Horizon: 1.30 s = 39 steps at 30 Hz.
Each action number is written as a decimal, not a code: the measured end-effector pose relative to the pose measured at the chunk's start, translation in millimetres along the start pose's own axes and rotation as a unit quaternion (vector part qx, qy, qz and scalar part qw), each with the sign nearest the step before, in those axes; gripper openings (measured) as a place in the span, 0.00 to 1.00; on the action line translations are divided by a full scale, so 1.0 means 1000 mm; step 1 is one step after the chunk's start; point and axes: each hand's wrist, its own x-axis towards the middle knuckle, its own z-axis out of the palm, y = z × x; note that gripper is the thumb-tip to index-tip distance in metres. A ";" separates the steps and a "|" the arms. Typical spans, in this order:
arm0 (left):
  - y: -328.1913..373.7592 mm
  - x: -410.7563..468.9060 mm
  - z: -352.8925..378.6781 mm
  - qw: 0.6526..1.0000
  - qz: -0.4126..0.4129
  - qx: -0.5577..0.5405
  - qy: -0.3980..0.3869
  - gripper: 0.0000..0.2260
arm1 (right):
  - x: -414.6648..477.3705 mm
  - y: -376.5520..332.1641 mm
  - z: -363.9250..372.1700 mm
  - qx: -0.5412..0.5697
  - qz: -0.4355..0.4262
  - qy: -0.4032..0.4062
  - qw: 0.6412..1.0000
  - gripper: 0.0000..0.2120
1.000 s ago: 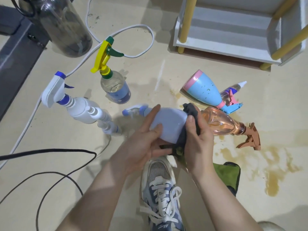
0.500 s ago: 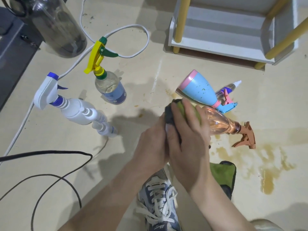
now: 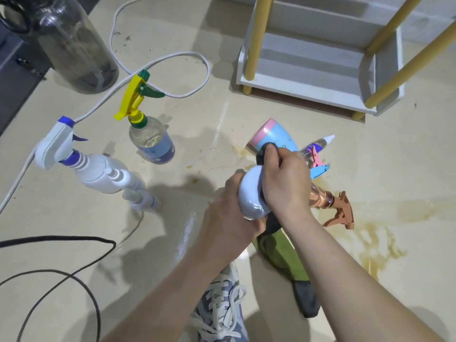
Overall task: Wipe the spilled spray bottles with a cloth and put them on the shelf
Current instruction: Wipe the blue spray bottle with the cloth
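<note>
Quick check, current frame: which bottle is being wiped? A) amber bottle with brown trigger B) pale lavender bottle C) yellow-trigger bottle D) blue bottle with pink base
B: the left hand holds the pale lavender bottle while the right hand grips the dark cloth against it.

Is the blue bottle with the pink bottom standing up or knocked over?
Knocked over: the blue bottle lies on its side on the floor.

No readable text; the clear bottle (image 3: 147, 134) bears a blurred blue label (image 3: 160, 153).
</note>
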 end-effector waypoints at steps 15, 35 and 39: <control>-0.037 -0.005 -0.077 0.998 -0.065 0.005 0.023 0.38 | -0.067 0.040 0.084 0.217 -0.109 -0.185 0.952 0.19; -0.017 -0.054 -0.083 0.978 -0.025 -0.156 0.136 0.36 | -0.036 0.030 0.059 0.235 -0.010 -0.249 0.940 0.16; -0.021 -0.050 -0.085 0.961 -0.051 -0.232 0.143 0.35 | -0.028 0.036 0.063 0.219 -0.023 -0.204 0.954 0.17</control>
